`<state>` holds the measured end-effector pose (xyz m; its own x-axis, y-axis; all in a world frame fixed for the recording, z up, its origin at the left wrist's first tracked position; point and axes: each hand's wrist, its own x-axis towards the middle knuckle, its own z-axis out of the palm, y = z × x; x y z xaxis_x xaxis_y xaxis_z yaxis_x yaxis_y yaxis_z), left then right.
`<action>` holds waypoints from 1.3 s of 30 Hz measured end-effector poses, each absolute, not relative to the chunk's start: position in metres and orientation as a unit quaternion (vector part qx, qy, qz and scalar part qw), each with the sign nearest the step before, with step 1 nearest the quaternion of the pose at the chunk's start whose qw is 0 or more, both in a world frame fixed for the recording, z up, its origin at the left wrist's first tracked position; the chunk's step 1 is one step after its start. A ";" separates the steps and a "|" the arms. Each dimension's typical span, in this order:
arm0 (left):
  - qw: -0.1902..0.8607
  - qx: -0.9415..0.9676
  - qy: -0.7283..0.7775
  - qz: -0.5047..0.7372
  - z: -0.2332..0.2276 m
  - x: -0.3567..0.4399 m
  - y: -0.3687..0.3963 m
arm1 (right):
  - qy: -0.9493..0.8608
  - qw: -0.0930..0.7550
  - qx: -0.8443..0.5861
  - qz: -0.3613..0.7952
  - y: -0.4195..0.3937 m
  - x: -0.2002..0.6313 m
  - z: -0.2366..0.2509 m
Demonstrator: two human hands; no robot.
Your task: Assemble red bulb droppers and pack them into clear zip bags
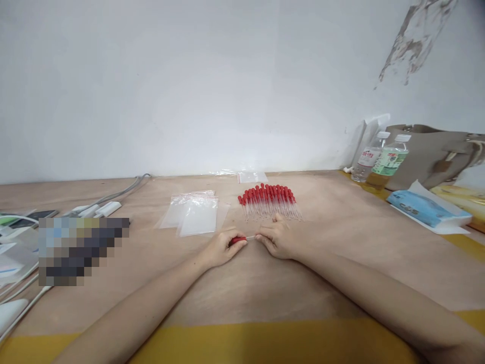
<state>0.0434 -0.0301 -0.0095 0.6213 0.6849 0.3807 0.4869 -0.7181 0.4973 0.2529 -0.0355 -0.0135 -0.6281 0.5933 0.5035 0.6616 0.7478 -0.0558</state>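
Dropper (244,238) held crosswise, red bulb (237,240) clasped in left grip (223,246), clear stem (251,237) pinched by right grip (279,238)

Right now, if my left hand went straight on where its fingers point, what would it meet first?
Probably the right hand, which faces the left hand across a narrow gap, bridged by the red and clear piece. Exact depth is unclear.

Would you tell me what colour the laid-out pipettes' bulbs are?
Red; the bulbs show best in the head view.
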 end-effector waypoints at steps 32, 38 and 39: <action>0.310 0.627 0.606 0.379 0.014 0.070 0.082 | -0.827 0.340 -0.448 -0.019 -0.031 0.262 -0.021; 0.220 0.656 0.630 0.352 -0.005 0.077 0.110 | -0.830 0.324 -0.454 -0.029 -0.030 0.262 -0.022; 0.208 0.662 0.630 0.349 -0.007 0.077 0.113 | -0.831 0.319 -0.454 -0.030 -0.030 0.261 -0.022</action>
<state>0.0768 0.1128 -0.0068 -0.0364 0.9790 0.2004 0.6885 -0.1208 0.7151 0.2613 -0.0297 -0.0224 -0.3837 0.7362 0.5574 0.7746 0.5853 -0.2397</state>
